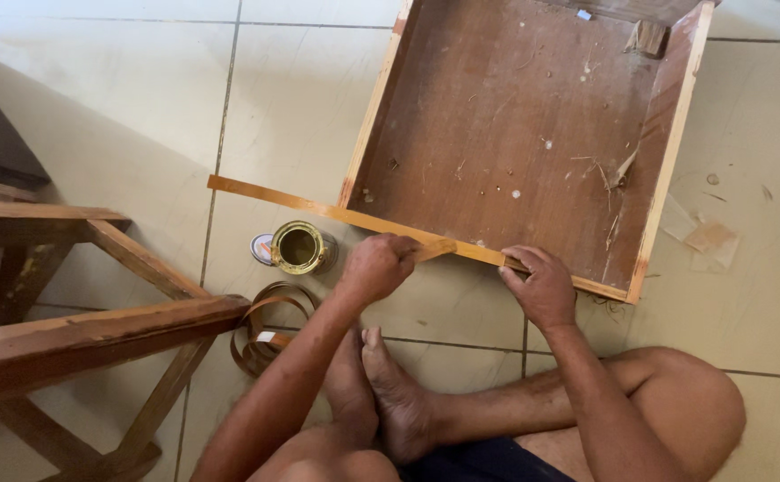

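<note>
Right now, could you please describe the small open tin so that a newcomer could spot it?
Start at the wooden tray on the tiled floor. Left of its near corner, beside the left hand, stands the tin: round, brass-coloured and open, unlike the flat lid touching it.

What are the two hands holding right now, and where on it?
Both hold the thin wooden edging strip on the drawer's near edge: the left hand near its middle, the right hand pressing its right end down.
</note>
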